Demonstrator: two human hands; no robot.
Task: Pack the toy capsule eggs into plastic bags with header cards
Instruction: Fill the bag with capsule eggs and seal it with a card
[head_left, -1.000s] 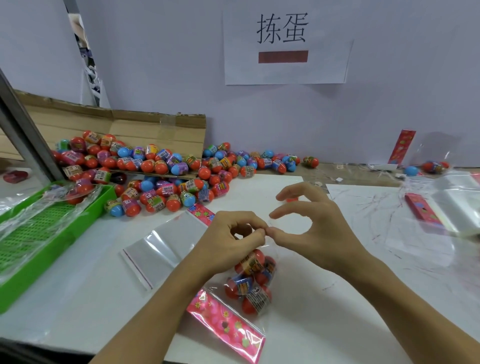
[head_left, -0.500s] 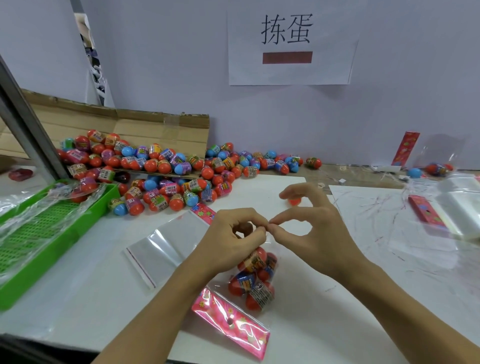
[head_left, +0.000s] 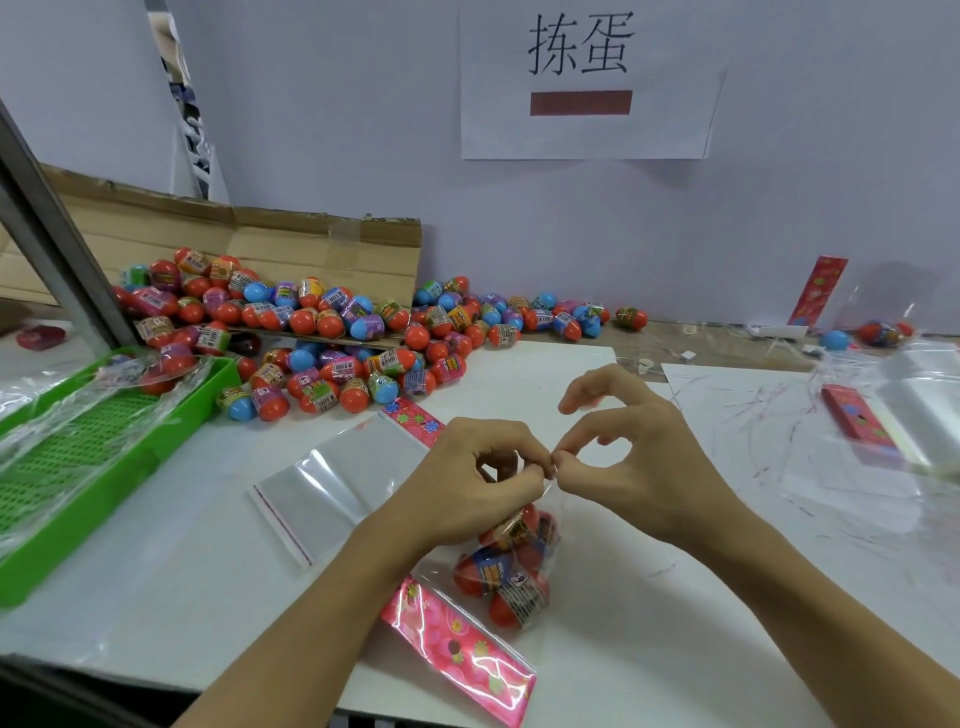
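A clear plastic bag (head_left: 540, 525) with a pink flowered header card (head_left: 457, 644) lies on the white table near the front edge. Several red capsule eggs (head_left: 506, 577) sit inside it. My left hand (head_left: 467, 483) and my right hand (head_left: 639, 462) meet above the eggs. Both pinch the bag's open top edge between thumb and forefinger, fingertips touching. An empty clear bag (head_left: 337, 483) with a pink header card (head_left: 413, 421) lies flat to the left of my hands. A big pile of loose capsule eggs (head_left: 332, 332) covers the back left of the table.
A green plastic tray (head_left: 83, 457) covered with clear film stands at the left. An opened cardboard box (head_left: 291, 244) leans behind the egg pile. At the right lie a stack of clear bags (head_left: 924, 410), a red card (head_left: 857, 421) and a filled bag (head_left: 883, 332) by the wall.
Both hands have stayed pinched together at the bag's top. The bag with its eggs has shifted slightly toward me; otherwise little has moved.
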